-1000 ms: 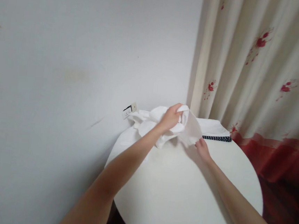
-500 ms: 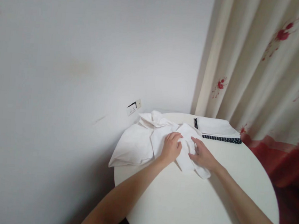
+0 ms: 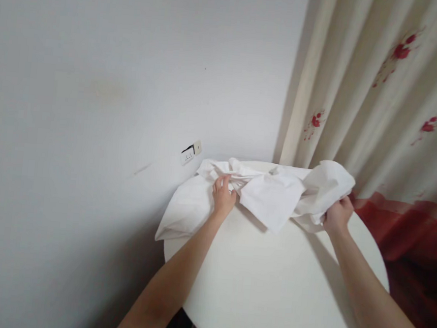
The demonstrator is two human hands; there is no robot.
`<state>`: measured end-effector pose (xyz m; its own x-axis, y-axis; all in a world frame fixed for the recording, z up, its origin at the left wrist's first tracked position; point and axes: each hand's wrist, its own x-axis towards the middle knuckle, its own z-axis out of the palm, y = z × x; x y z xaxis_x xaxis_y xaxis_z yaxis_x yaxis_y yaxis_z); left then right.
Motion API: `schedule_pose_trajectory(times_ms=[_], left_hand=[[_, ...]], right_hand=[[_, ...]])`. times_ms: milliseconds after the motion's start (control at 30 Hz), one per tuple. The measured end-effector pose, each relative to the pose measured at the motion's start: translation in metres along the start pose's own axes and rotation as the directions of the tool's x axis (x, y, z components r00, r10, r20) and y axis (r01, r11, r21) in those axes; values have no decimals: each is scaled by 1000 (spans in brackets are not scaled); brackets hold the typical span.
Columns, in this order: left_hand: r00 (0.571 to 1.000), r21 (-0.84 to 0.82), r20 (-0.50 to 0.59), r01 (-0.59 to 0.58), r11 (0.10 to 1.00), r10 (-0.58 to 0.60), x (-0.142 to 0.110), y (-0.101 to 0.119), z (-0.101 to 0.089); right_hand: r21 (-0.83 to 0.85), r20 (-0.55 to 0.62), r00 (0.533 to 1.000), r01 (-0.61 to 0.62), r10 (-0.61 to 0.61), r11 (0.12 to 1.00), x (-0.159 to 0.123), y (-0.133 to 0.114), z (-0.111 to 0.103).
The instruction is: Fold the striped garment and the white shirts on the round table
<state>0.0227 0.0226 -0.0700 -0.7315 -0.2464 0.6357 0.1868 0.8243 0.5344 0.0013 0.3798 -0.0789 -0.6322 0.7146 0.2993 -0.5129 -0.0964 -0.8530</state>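
Observation:
A crumpled white cloth (image 3: pixel 271 194), perhaps a garment, stretches across the far side of the round white table (image 3: pixel 288 287). My left hand (image 3: pixel 223 197) grips a bunched part of it near the middle, with the fingers curled into the folds. At the right, my right hand (image 3: pixel 338 214) is closed on another part, which rises off the tabletop in a loose billow. Between my hands, one flap hangs down to a point over the table. The cloth's left part spreads out flat to the table's left edge.
The wall behind and to the left carries a socket (image 3: pixel 187 155) near the table's edge. A cream curtain (image 3: pixel 335 92) with red flowers and a red lower band hangs at the right. The raised cloth covers the place of the folded white cloth with dark trim.
My right hand has moved right and lifted part of the white cloth, stretching it sideways. My left hand has shifted a little left. The folded trimmed cloth has become hidden.

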Motion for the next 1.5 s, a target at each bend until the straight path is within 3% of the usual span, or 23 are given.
schedule_pose_trajectory(times_ms=[67, 167, 300, 367, 433, 567, 667, 800, 933, 1067, 1133, 1200, 1267, 1333, 1367, 1433, 1500], left_hand=[[999, 70, -41, 37, 997, -34, 4, 3, -6], [997, 169, -31, -71, 983, 77, 16, 17, -11], [926, 207, 207, -357, 911, 316, 45, 40, 1], [888, 187, 331, -394, 900, 320, 61, 47, 12], [880, 185, 392, -362, 914, 270, 77, 48, 20], [926, 203, 328, -261, 944, 185, 116, 38, 9], [980, 176, 173, -126, 976, 96, 149, 27, -17], [998, 157, 64, -38, 987, 28, 181, 13, -55], [999, 128, 51, -21, 992, 14, 186, 2, -73], [997, 75, 67, -39, 996, 34, 170, 4, -68], [992, 7, 102, -81, 997, 80, 158, 13, -61], [976, -121, 165, -124, 985, 143, 144, 28, -55], [948, -281, 250, -124, 952, 198, 129, 47, -51], [906, -419, 351, -75, 905, 237, 115, 66, -52], [878, -476, 406, -35, 879, 255, 108, 74, -54], [815, -569, 505, 67, 819, 284, 98, 87, -61], [768, -618, 574, 180, 765, 284, 92, 93, -69]], right_hand=[[73, -73, 997, -25, 31, 997, 10, 2, -8], [120, -5, 990, -137, 139, 983, 14, 4, -15], [129, 82, 974, -223, 214, 966, 16, 4, -16], [140, 116, 969, -232, 217, 963, 18, 3, -18], [160, 114, 970, -233, 217, 959, 21, 4, -20], [201, 34, 968, -249, 247, 947, 31, 9, -25], [247, -1, 961, -266, 275, 932, 42, 14, -29], [296, -21, 965, -242, 260, 924, 54, 20, -31], [186, -61, 984, -152, 166, 971, 56, 16, -32], [-76, -189, 982, -41, 26, 996, 51, -5, -38], [-222, -197, 972, 82, -127, 972, 36, -20, -34], [-444, -12, 933, 317, -359, 838, 6, -34, -18], [-491, 377, 832, 552, -406, 674, -36, -40, 7], [-470, 643, 715, 652, -275, 595, -79, -37, 32], [-491, 698, 690, 655, -190, 574, -97, -32, 42], [-571, 732, 681, 618, -5, 540, -120, -20, 53], [-633, 726, 675, 582, 131, 510, -125, -8, 55]])
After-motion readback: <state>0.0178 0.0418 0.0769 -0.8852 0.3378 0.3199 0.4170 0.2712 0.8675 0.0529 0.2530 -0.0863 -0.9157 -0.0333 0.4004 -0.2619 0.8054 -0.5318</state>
